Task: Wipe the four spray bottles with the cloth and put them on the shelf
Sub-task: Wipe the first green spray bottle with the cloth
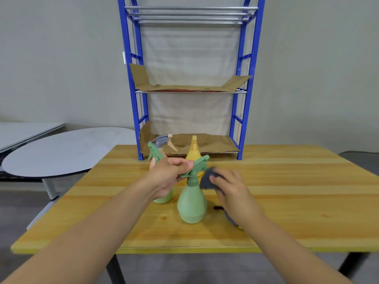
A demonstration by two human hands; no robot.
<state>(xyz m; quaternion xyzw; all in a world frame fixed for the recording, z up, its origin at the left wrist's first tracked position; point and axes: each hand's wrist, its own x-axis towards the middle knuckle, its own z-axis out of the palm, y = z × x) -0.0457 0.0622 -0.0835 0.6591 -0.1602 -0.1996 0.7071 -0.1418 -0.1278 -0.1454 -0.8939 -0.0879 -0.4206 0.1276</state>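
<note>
Left hand [172, 177] pinches the trigger head of the green bottle [192, 203] mid-tabletop, right hand [231, 187] clutches the grey cloth [207, 179] against its neck — a hard wipe could tip it into the bottles crowded behind.

Bottles [192, 203] on table [287, 191], before shelf [190, 89]

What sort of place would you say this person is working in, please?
Probably a plain workroom or test setup rather than a home: a bare wooden table, a blue metal shelf rack lined with cardboard against a blank wall, and a spare round tabletop alongside.
</note>
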